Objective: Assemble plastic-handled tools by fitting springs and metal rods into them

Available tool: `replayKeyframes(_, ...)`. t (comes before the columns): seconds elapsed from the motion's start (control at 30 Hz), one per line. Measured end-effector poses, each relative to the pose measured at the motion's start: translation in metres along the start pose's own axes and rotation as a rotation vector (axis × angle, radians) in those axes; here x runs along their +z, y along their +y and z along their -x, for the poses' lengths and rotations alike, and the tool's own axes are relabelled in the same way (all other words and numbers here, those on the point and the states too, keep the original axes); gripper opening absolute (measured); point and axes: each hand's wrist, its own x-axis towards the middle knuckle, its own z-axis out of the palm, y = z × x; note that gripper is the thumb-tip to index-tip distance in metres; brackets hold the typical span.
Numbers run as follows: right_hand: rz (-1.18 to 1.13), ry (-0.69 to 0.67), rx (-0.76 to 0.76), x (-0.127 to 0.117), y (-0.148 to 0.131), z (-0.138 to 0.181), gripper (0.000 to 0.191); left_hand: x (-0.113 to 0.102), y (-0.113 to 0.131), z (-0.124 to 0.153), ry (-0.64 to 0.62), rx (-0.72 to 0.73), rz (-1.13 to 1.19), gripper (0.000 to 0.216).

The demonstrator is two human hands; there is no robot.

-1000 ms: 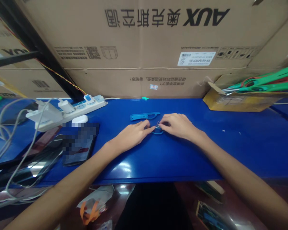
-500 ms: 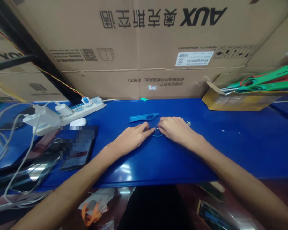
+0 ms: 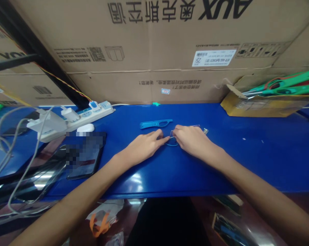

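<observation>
My left hand [image 3: 146, 147] is closed, its thumb and fingertips meeting at a small blue looped plastic piece [image 3: 171, 143]. My right hand [image 3: 190, 139] pinches the same piece from the other side, hiding most of it. A thin shiny strip shows between the two sets of fingertips. Just beyond them lies a blue plastic handle [image 3: 154, 124] with an oval opening at its right end. A thin clear edge sticks out behind the right knuckles. Small pale-coloured bits [image 3: 205, 131] lie beside the right wrist.
At left are a white power strip [image 3: 103, 111] with chargers, a white earbud case [image 3: 85, 129] and a dark phone [image 3: 89, 160]. A yellow box [image 3: 259, 106] of green- and red-handled tools stands at right. Cardboard [image 3: 149, 41] rises behind the blue table [image 3: 154, 181].
The view has shifted slightly. Both hands stay together at the blue looped piece, with only small finger movement; the blue handle beyond them lies as before.
</observation>
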Motion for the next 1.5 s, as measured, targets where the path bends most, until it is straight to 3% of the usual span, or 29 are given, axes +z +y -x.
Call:
replayKeyframes(0.27, -0.075, -0.034, 0.087, -0.007, 0.003, -0.002, 0.017, 0.001, 0.000, 0.000, 0.003, -0.006, -0.010, 0.039)
replayKeyframes(0.67, -0.026, -0.046, -0.091, -0.016, 0.005, 0.013, 0.022, -0.004, 0.003, 0.000, -0.035, 0.039, -0.151, 0.043)
replayKeyframes(1.07, -0.156, 0.002, -0.246, -0.004, 0.027, 0.019, 0.028, -0.004, 0.003, -0.001, 0.006, -0.007, -0.040, 0.035)
replayKeyframes(1.5, -0.252, -0.077, -0.092, -0.007, 0.020, 0.017, 0.034, -0.001, -0.001, -0.002, 0.037, -0.033, 0.080, 0.031)
